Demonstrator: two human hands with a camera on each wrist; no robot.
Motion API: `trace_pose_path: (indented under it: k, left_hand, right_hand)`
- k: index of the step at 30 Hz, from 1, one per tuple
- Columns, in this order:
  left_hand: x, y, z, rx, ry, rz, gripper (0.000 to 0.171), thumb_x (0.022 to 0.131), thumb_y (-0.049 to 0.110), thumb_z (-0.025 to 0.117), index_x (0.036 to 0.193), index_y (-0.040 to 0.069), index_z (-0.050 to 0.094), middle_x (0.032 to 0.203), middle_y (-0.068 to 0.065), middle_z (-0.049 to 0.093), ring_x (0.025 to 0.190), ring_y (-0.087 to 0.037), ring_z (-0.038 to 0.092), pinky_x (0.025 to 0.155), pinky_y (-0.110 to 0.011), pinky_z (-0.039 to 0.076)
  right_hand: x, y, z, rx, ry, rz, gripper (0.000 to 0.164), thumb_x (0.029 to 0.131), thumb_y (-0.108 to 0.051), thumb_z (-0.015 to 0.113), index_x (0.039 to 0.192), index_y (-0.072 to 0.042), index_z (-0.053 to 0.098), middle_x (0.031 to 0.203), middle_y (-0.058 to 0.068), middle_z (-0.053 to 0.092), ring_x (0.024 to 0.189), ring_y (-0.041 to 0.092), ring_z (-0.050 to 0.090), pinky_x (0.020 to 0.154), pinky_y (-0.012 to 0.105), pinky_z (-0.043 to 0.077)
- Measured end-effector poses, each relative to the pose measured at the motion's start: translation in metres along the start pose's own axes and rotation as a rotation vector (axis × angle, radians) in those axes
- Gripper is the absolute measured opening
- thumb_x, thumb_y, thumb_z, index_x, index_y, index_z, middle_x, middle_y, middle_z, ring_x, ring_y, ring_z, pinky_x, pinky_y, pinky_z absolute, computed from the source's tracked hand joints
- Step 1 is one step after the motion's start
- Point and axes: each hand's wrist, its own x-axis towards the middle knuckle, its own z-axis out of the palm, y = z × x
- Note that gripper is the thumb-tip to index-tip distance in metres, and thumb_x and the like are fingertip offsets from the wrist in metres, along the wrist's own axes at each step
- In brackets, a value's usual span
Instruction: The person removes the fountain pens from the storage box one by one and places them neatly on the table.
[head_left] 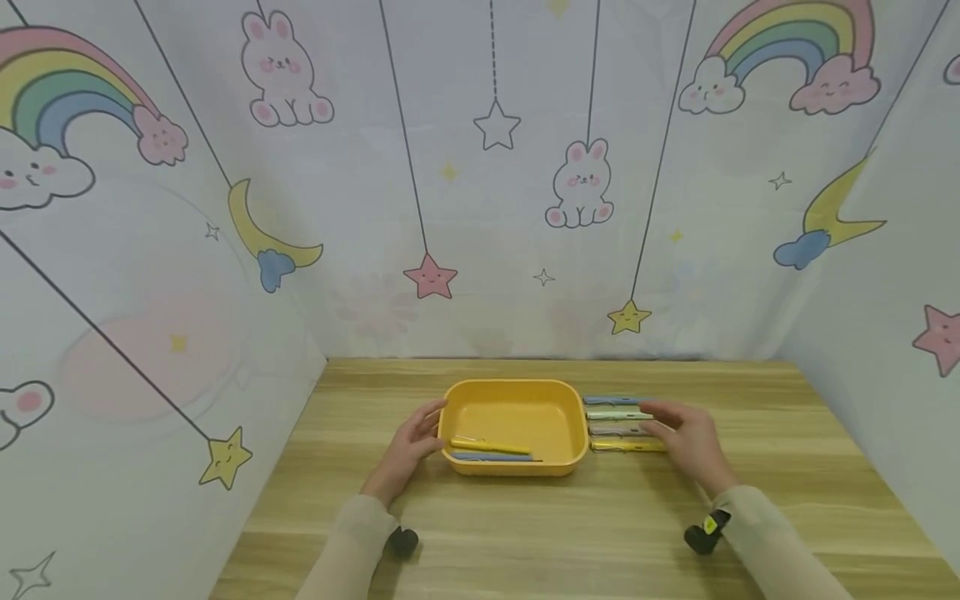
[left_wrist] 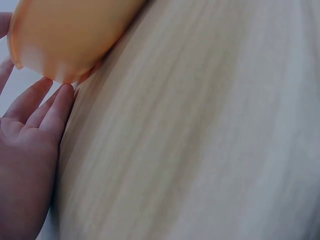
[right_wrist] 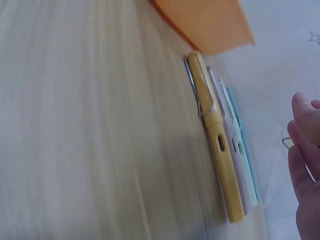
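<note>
A yellow tray stands on the table with a yellow pen and a blue pen lying inside near its front wall. My left hand is at the tray's left end; in the left wrist view its outstretched fingers touch the outer wall. Right of the tray lie a blue pen, a pale green pen, a pale purple-grey pen and a yellow pen, side by side. Over their right ends hovers my right hand, fingers loosely bent and holding nothing.
The wood-grain table ends at a patterned curtain behind the tray, and similar cloth hangs along both sides. Each wrist carries a small dark device, such as the one at my right cuff.
</note>
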Motion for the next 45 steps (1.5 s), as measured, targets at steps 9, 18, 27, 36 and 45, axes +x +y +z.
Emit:
trace_pose_path:
  k: [9,18,27,36,45]
  left_hand:
    - [-0.001,0.001,0.001,-0.001,-0.014,0.006,0.066,0.100,0.004,0.064,0.161,0.014,0.042,0.168,-0.016,0.035,0.155,-0.038,0.034,0.123,-0.057,0.028]
    - [-0.001,0.002,0.001,-0.002,-0.003,-0.004,0.066,0.099,0.003,0.064,0.161,0.014,0.042,0.168,-0.016,0.036,0.155,-0.036,0.034,0.122,-0.053,0.031]
    - [-0.001,0.000,0.000,0.001,0.001,0.004,0.066,0.099,0.001,0.064,0.160,0.013,0.043,0.168,-0.017,0.036,0.155,-0.036,0.034,0.121,-0.044,0.035]
    - [-0.002,0.001,0.000,0.010,0.011,0.006,0.066,0.099,0.001,0.064,0.160,0.015,0.043,0.168,-0.017,0.036,0.154,-0.038,0.035,0.122,-0.054,0.031]
    - [-0.002,0.001,0.000,0.011,0.008,0.002,0.066,0.099,0.002,0.064,0.160,0.016,0.043,0.166,-0.019,0.037,0.153,-0.038,0.036,0.122,-0.055,0.032]
  right_hand:
    - [0.012,-0.021,0.016,0.145,-0.062,0.058,0.039,0.099,-0.014,0.074,0.135,-0.002,0.070,0.131,0.018,0.072,0.124,0.038,0.067,0.095,0.025,0.057]
    - [0.025,-0.044,0.037,0.274,-0.094,0.045,0.040,0.097,-0.012,0.076,0.134,0.000,0.069,0.132,0.017,0.072,0.126,0.040,0.066,0.099,0.027,0.056]
    - [0.034,-0.072,0.061,0.378,-0.132,0.031,0.042,0.095,-0.009,0.077,0.136,-0.002,0.069,0.135,0.017,0.070,0.129,0.039,0.064,0.100,0.037,0.057]
    - [0.045,-0.099,0.085,0.407,-0.180,-0.033,0.044,0.092,-0.002,0.078,0.136,-0.001,0.069,0.134,0.022,0.069,0.128,0.037,0.065,0.106,0.051,0.051]
    - [0.050,-0.109,0.106,0.394,-0.245,-0.061,0.049,0.093,-0.003,0.078,0.140,0.001,0.065,0.136,0.023,0.068,0.128,0.035,0.066,0.107,0.045,0.052]
